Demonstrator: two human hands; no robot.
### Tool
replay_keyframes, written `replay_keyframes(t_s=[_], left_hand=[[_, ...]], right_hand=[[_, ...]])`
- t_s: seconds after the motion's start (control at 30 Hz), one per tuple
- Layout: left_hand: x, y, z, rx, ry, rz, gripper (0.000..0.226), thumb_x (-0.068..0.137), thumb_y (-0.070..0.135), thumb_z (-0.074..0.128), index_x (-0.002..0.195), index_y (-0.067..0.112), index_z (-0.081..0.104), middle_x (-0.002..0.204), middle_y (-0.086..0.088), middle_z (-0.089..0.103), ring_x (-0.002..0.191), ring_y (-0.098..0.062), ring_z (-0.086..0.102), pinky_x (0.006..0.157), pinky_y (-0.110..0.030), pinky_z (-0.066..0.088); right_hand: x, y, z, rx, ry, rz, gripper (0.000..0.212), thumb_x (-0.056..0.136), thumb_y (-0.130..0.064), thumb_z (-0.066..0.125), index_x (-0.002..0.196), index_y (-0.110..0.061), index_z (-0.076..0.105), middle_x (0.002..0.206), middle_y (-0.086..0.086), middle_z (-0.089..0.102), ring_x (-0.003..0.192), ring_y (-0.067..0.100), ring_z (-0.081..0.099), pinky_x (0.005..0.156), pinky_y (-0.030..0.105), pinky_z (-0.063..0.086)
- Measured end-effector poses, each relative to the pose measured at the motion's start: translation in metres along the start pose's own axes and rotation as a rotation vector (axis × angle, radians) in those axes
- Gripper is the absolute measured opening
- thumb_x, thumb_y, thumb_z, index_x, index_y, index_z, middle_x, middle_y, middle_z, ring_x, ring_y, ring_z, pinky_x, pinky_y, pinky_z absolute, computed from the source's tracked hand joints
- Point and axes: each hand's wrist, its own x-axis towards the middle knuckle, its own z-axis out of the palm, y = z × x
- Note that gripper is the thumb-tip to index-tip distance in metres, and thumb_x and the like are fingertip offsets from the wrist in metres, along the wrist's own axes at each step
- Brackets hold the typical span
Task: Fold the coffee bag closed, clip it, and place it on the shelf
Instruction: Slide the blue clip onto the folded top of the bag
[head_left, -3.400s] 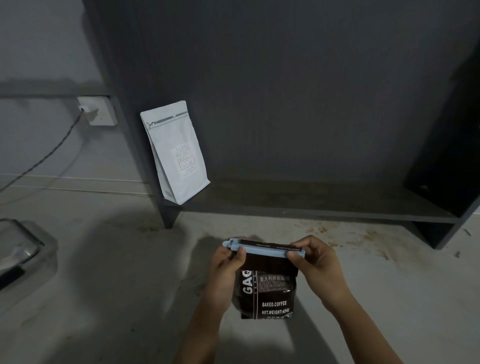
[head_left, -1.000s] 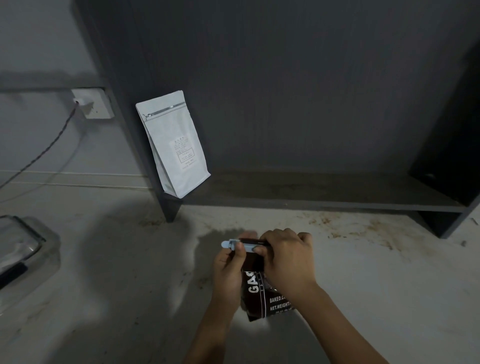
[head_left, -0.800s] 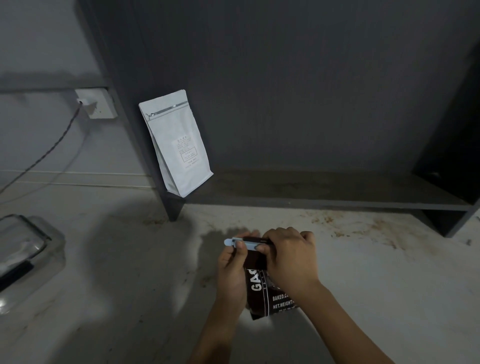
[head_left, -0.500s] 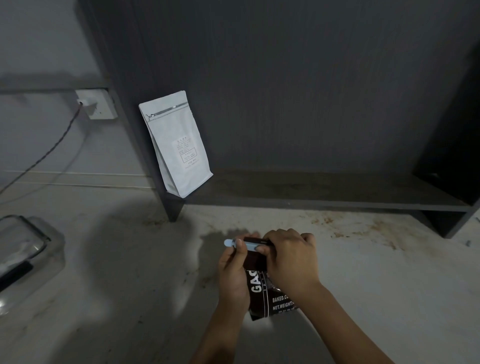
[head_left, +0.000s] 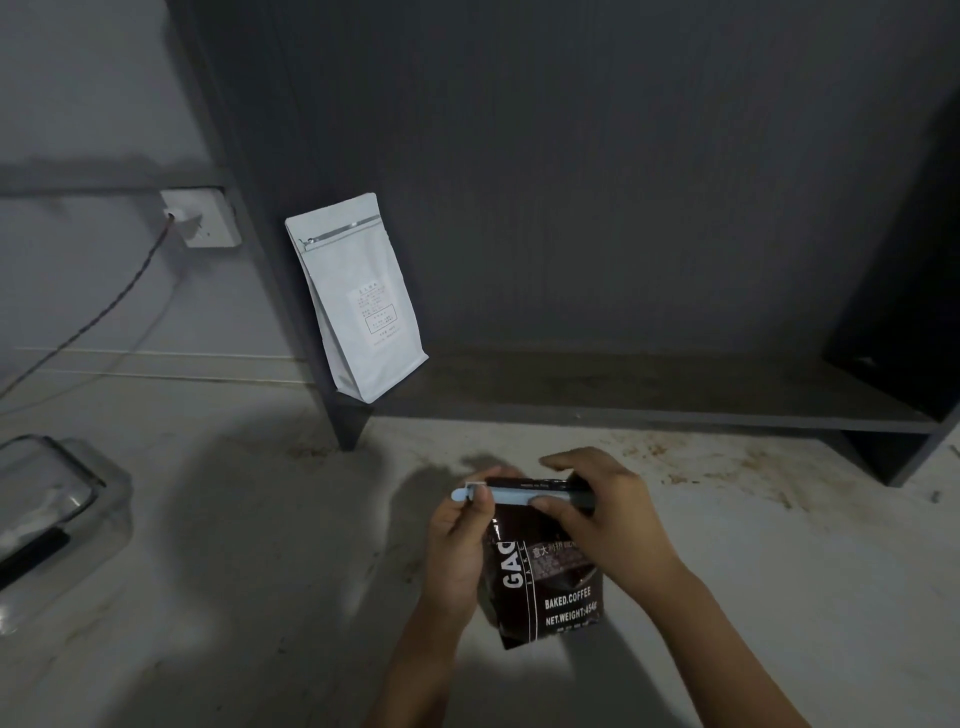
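Note:
A dark brown coffee bag (head_left: 553, 582) with white lettering stands on the pale counter in front of me. A light blue clip (head_left: 506, 493) lies across its folded top. My left hand (head_left: 460, 545) pinches the clip's left end and steadies the bag's left side. My right hand (head_left: 608, 514) grips the clip and the bag's top from the right, with its thumb pressed on the clip and its fingers over the back. The dark grey shelf (head_left: 649, 400) runs behind, just above the counter.
A white coffee pouch (head_left: 358, 296) leans at the shelf's left end, against its upright. A wall socket (head_left: 200, 215) with a plugged-in cable is further left. A clear lidded container (head_left: 52, 514) sits at the counter's left edge. Coffee grounds stain the counter near the shelf.
My right hand has slid right along the clip and its fingers have loosened, so more of the clip and bag front shows. The bag stays in place.

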Motion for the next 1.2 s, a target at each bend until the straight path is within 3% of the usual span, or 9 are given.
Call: replay_keyframes(t_s=[0.1, 0.23, 0.33, 0.43, 0.57, 0.7, 0.9, 1.07, 1.2], left_hand=[[0.001, -0.001, -0.007, 0.178, -0.009, -0.031, 0.013, 0.085, 0.013, 0.061, 0.096, 0.010, 0.066, 0.080, 0.004, 0.077, 0.078, -0.009, 0.071, 0.064, -0.016, 0.055], [0.000, -0.009, -0.012, 0.435, -0.049, -0.064, 0.019, 0.081, 0.005, 0.065, 0.095, 0.017, 0.068, 0.093, -0.004, 0.076, 0.090, -0.021, 0.071, 0.080, -0.033, 0.058], [-0.001, -0.015, -0.010, 0.559, 0.012, -0.018, 0.021, 0.078, 0.003, 0.068, 0.093, 0.018, 0.071, 0.072, 0.015, 0.075, 0.076, -0.006, 0.071, 0.071, -0.022, 0.057], [-0.002, -0.016, -0.008, 0.612, 0.073, -0.032, 0.018, 0.076, 0.006, 0.071, 0.090, 0.017, 0.073, 0.059, 0.024, 0.070, 0.067, 0.001, 0.069, 0.067, -0.024, 0.056], [-0.002, -0.016, -0.020, 0.581, -0.219, -0.206, 0.043, 0.070, 0.008, 0.078, 0.103, 0.028, 0.060, 0.098, 0.008, 0.073, 0.094, -0.006, 0.069, 0.081, -0.023, 0.055], [-0.010, -0.022, -0.030, 0.553, -0.307, -0.343, 0.062, 0.069, 0.001, 0.077, 0.121, 0.014, 0.047, 0.107, 0.007, 0.066, 0.094, 0.002, 0.066, 0.074, -0.016, 0.054], [0.006, -0.011, -0.033, 0.595, -0.278, -0.152, 0.062, 0.068, 0.004, 0.077, 0.123, 0.008, 0.048, 0.115, -0.001, 0.066, 0.108, -0.009, 0.063, 0.087, -0.019, 0.051], [0.052, 0.029, -0.019, 0.624, -0.186, 0.000, 0.059, 0.066, 0.019, 0.079, 0.117, 0.026, 0.052, 0.115, 0.008, 0.066, 0.110, -0.004, 0.061, 0.094, -0.024, 0.048], [0.098, 0.059, -0.009, 0.683, -0.042, 0.141, 0.057, 0.067, 0.008, 0.080, 0.112, 0.029, 0.051, 0.106, 0.010, 0.066, 0.098, 0.003, 0.063, 0.083, -0.016, 0.050]], right_hand=[[-0.006, 0.023, -0.013, 0.205, -0.037, 0.199, 0.049, 0.067, -0.016, 0.079, 0.111, -0.025, 0.058, 0.108, -0.011, 0.061, 0.094, 0.006, 0.059, 0.082, 0.018, 0.048], [-0.026, 0.051, -0.008, 0.479, -0.286, 0.400, 0.046, 0.066, -0.010, 0.080, 0.104, -0.024, 0.059, 0.105, 0.000, 0.069, 0.101, 0.020, 0.065, 0.085, 0.033, 0.055], [-0.041, 0.063, 0.006, 0.462, -0.405, 0.454, 0.074, 0.054, -0.020, 0.085, 0.117, -0.029, 0.049, 0.114, -0.001, 0.065, 0.104, 0.015, 0.063, 0.085, 0.034, 0.055], [-0.050, 0.068, 0.021, 0.507, -0.454, 0.464, 0.086, 0.053, -0.005, 0.086, 0.125, -0.023, 0.041, 0.117, 0.000, 0.062, 0.100, 0.003, 0.063, 0.076, 0.021, 0.054], [-0.051, 0.072, 0.026, 0.537, -0.389, 0.471, 0.083, 0.047, -0.002, 0.084, 0.120, -0.016, 0.047, 0.110, 0.005, 0.066, 0.097, 0.011, 0.066, 0.069, 0.019, 0.054], [-0.048, 0.073, 0.029, 0.488, -0.361, 0.487, 0.081, 0.046, -0.005, 0.084, 0.117, -0.022, 0.050, 0.109, 0.001, 0.068, 0.099, 0.014, 0.064, 0.068, 0.020, 0.054], [-0.024, 0.059, 0.027, 0.383, -0.308, 0.426, 0.081, 0.048, -0.002, 0.086, 0.117, -0.023, 0.050, 0.108, -0.005, 0.067, 0.100, 0.007, 0.062, 0.073, 0.014, 0.052], [0.046, 0.032, 0.011, 0.327, -0.216, 0.290, 0.078, 0.050, 0.004, 0.084, 0.113, -0.026, 0.048, 0.099, -0.016, 0.062, 0.085, -0.011, 0.060, 0.065, 0.008, 0.049], [0.110, 0.014, 0.001, 0.297, -0.163, 0.168, 0.080, 0.050, 0.004, 0.083, 0.116, -0.026, 0.050, 0.097, -0.017, 0.063, 0.090, 0.003, 0.062, 0.075, 0.019, 0.051]])
